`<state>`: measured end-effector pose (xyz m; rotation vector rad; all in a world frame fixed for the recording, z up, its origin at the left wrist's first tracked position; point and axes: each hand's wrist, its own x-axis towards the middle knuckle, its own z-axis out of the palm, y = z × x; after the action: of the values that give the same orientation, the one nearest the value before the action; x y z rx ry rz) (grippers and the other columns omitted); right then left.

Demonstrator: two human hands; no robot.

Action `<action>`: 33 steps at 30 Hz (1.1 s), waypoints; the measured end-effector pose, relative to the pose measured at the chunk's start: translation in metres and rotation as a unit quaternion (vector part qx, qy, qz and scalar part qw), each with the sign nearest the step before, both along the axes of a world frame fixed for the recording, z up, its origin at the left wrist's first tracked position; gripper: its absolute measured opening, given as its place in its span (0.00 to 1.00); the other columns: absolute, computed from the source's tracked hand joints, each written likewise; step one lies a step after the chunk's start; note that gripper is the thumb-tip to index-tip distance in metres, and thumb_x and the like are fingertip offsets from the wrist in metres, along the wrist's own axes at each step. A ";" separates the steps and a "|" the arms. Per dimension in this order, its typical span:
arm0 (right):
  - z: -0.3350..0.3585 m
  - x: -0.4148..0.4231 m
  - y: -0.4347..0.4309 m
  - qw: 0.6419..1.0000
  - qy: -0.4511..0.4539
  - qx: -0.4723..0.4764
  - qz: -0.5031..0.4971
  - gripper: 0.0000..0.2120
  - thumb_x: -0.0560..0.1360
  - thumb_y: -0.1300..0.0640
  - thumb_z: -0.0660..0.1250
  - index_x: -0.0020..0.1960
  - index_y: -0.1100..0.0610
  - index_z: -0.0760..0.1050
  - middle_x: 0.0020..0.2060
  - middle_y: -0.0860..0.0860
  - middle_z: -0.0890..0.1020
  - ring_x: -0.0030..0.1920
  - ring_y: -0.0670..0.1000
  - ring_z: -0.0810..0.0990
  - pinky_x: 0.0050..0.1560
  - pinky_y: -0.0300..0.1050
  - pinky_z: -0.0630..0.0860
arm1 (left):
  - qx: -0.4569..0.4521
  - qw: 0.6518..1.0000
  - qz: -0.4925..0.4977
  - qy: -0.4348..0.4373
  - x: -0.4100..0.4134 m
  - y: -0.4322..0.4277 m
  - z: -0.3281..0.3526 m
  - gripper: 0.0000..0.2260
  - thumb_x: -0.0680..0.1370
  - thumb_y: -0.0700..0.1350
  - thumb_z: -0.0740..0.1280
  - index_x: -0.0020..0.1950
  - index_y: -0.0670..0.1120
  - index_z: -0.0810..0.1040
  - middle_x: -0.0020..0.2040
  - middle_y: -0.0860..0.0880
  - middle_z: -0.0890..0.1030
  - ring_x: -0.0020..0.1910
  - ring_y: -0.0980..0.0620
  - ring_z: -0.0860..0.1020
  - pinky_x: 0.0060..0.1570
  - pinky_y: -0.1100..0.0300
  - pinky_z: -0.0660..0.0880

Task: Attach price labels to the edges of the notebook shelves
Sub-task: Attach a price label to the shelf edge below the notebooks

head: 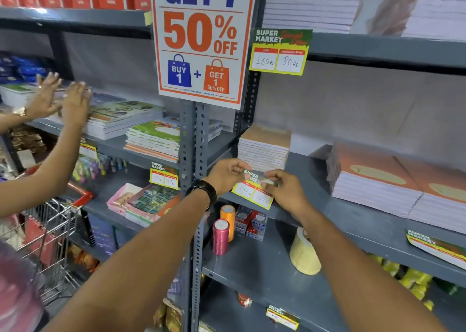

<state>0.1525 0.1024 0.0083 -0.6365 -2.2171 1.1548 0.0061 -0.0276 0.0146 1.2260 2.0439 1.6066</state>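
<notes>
A green and yellow price label (248, 191) lies against the front edge of the grey notebook shelf (353, 220), just right of the upright post. My left hand (225, 174) pinches its top left corner. My right hand (283, 190) pinches its top right part, with what looks like clear tape stretched between my fingers. A stack of brown-covered notebooks (264, 147) stands right behind the label. Two red-brown notebook stacks (393, 185) lie further right on the same shelf. Another label (280, 51) hangs from the shelf edge above.
A masking tape roll (303, 254) and two thread spools (223, 228) stand on the shelf below. A loose label (438, 247) hangs at the far right edge. Another person's hands (63, 99) reach over notebooks at the left, above a shopping cart (54, 228). A big 50% OFF poster (201, 39) covers the post.
</notes>
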 end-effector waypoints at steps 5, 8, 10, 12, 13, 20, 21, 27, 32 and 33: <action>-0.014 0.012 -0.022 0.996 -0.027 0.064 0.060 0.07 0.71 0.64 0.73 0.45 0.53 0.83 0.38 0.48 0.83 0.39 0.45 0.79 0.42 0.37 0.76 | -0.016 0.999 0.008 0.040 0.008 -0.023 -0.022 0.07 0.69 0.41 0.77 0.43 0.49 0.82 0.34 0.52 0.81 0.38 0.52 0.80 0.46 0.52 0.78; -0.024 0.016 -0.033 0.986 -0.065 0.146 0.049 0.06 0.72 0.60 0.72 0.46 0.51 0.83 0.38 0.44 0.84 0.39 0.43 0.80 0.40 0.34 0.72 | -0.024 0.999 0.026 0.025 0.012 -0.034 -0.037 0.07 0.68 0.41 0.77 0.41 0.50 0.81 0.34 0.52 0.80 0.38 0.52 0.79 0.48 0.50 0.79; -0.026 0.015 -0.039 0.978 -0.093 0.185 0.040 0.06 0.73 0.58 0.70 0.47 0.50 0.83 0.40 0.45 0.85 0.41 0.45 0.81 0.42 0.39 0.75 | -0.026 0.999 0.035 0.023 0.014 -0.038 -0.047 0.07 0.69 0.42 0.77 0.42 0.49 0.81 0.37 0.48 0.82 0.39 0.50 0.81 0.48 0.49 0.80; -0.024 0.013 -0.043 0.971 -0.114 0.208 0.026 0.07 0.74 0.57 0.68 0.49 0.50 0.83 0.43 0.48 0.85 0.43 0.49 0.81 0.45 0.46 0.78 | -0.021 0.998 0.052 0.019 0.014 -0.039 -0.052 0.07 0.68 0.42 0.77 0.42 0.49 0.81 0.38 0.46 0.82 0.38 0.51 0.80 0.47 0.51 0.80; -0.023 0.011 -0.044 0.968 -0.121 0.219 0.021 0.07 0.74 0.57 0.68 0.49 0.50 0.83 0.44 0.49 0.85 0.44 0.50 0.80 0.47 0.48 0.78 | -0.018 0.998 0.060 0.015 0.014 -0.039 -0.053 0.07 0.68 0.42 0.77 0.41 0.49 0.81 0.38 0.47 0.82 0.38 0.53 0.80 0.46 0.53 0.80; -0.018 0.005 -0.049 0.952 -0.146 0.268 -0.014 0.09 0.75 0.59 0.64 0.48 0.54 0.84 0.45 0.54 0.84 0.45 0.55 0.80 0.46 0.50 0.79 | 0.005 0.996 0.094 -0.004 0.016 -0.029 -0.060 0.07 0.68 0.41 0.77 0.41 0.49 0.81 0.37 0.48 0.82 0.37 0.52 0.78 0.43 0.55 0.78; -0.018 0.005 -0.050 0.950 -0.147 0.273 -0.020 0.09 0.75 0.59 0.64 0.48 0.54 0.84 0.45 0.54 0.84 0.45 0.55 0.80 0.45 0.49 0.79 | 0.001 0.995 0.100 0.004 0.016 -0.028 -0.060 0.07 0.68 0.42 0.77 0.41 0.49 0.81 0.37 0.48 0.82 0.36 0.53 0.79 0.43 0.56 0.78; -0.021 0.001 -0.054 0.943 -0.157 0.290 -0.045 0.08 0.76 0.58 0.64 0.49 0.56 0.82 0.47 0.54 0.82 0.45 0.55 0.79 0.43 0.48 0.77 | -0.001 0.990 0.132 0.039 0.020 -0.025 -0.063 0.07 0.68 0.42 0.77 0.40 0.50 0.80 0.38 0.50 0.82 0.37 0.54 0.78 0.42 0.58 0.77; -0.023 0.001 -0.053 0.930 -0.144 0.333 -0.061 0.04 0.74 0.55 0.68 0.46 0.54 0.79 0.44 0.51 0.79 0.43 0.55 0.79 0.36 0.45 0.69 | -0.023 0.981 0.159 0.108 0.021 -0.023 -0.061 0.10 0.68 0.45 0.77 0.38 0.55 0.77 0.37 0.55 0.78 0.34 0.58 0.75 0.38 0.66 0.73; -0.024 0.001 -0.053 0.924 -0.141 0.350 -0.065 0.03 0.73 0.55 0.68 0.45 0.54 0.79 0.43 0.50 0.78 0.42 0.55 0.78 0.35 0.45 0.68 | -0.032 0.979 0.161 0.123 0.021 -0.023 -0.061 0.10 0.68 0.46 0.76 0.38 0.57 0.76 0.37 0.56 0.78 0.34 0.59 0.75 0.37 0.67 0.71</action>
<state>0.1539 0.0496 -0.0154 -0.6424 -2.5517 0.1537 0.0272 -0.0509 -0.0464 1.1683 2.5389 1.5689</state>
